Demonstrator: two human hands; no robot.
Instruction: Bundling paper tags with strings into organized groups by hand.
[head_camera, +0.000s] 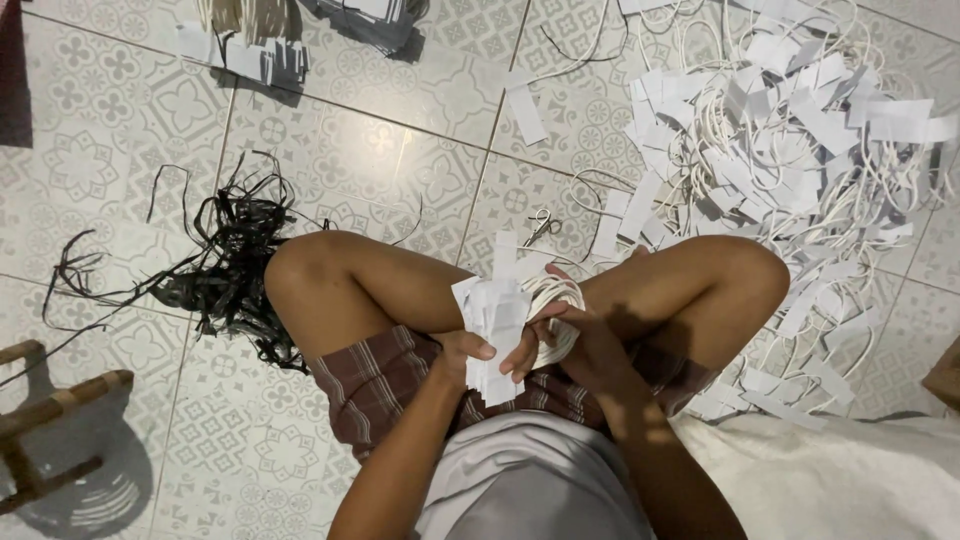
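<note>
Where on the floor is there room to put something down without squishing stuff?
Bare tiles lie between the black strips and the small scissors, below the stacked tags. More show between the wooden stool and the person's knee. The white cord and tag heap is crowded.

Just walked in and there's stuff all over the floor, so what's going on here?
A person sits cross-legged on the patterned tile floor. Their left hand grips a bundle of white paper tags, and their right hand holds the white cords attached to it. A big loose pile of tags and cords lies to the right, small scissors sit ahead of the knees, and a tangle of black strips lies to the left.
</note>
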